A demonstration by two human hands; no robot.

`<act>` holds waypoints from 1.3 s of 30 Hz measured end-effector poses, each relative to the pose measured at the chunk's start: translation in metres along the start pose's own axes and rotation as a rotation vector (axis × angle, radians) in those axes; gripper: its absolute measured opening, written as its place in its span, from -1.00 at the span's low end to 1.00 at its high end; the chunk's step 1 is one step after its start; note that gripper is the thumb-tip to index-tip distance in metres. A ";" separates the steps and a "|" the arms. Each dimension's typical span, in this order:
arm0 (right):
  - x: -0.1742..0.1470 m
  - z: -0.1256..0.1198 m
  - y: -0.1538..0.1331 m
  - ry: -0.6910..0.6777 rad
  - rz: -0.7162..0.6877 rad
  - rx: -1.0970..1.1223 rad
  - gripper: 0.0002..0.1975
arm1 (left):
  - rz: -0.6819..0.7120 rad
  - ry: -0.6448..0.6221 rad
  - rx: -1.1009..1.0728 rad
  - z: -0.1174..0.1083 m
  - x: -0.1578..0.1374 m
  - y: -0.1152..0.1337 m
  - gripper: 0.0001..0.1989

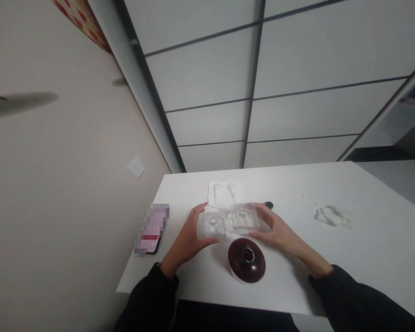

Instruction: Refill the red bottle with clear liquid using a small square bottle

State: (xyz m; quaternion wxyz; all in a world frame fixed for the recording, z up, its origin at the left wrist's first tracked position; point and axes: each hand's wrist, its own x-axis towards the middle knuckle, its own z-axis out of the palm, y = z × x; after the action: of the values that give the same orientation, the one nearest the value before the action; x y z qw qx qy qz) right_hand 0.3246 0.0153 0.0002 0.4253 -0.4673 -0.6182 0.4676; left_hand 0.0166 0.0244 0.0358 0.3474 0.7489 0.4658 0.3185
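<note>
near the left edge of the white table [366, 258], both hands are gripping a clear, hinged plastic blister tray [228, 221]: left hand [188, 240] curling round one end, right hand [276, 230] the other. it is looking light, thin and slippery, best pinched at its stiffer rims. a dark red round lidded dish [246, 259] is sitting just in front.

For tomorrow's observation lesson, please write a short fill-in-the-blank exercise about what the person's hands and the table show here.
1. Both hands, left hand and right hand, hold a clear plastic ____.
2. The dark red round object sits ____ the person than the packaging.
3. The table is ____ in colour.
4. The phone lies near the table's ____ edge.

Missing words: packaging; nearer; white; left
</note>
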 end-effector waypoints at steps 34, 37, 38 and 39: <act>-0.129 0.032 0.020 0.290 -0.022 -0.150 -0.20 | -0.268 -0.012 -0.042 0.014 -0.010 -0.019 -0.15; -0.132 0.081 0.017 0.356 0.014 -0.125 0.14 | -0.339 0.103 -0.048 0.007 -0.032 -0.012 -0.23; -0.127 0.094 0.014 0.361 0.025 -0.102 0.19 | -0.358 0.135 -0.053 0.007 -0.042 -0.009 -0.23; -0.120 0.104 0.011 0.383 0.026 -0.098 0.17 | -0.372 0.161 -0.058 0.007 -0.051 -0.007 -0.23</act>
State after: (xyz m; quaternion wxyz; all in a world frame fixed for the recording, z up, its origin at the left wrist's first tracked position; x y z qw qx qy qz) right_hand 0.2504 -0.1193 -0.0423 0.5059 -0.5758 -0.5418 0.3450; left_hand 0.0002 -0.0219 0.0186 0.3836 0.6116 0.6131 0.3210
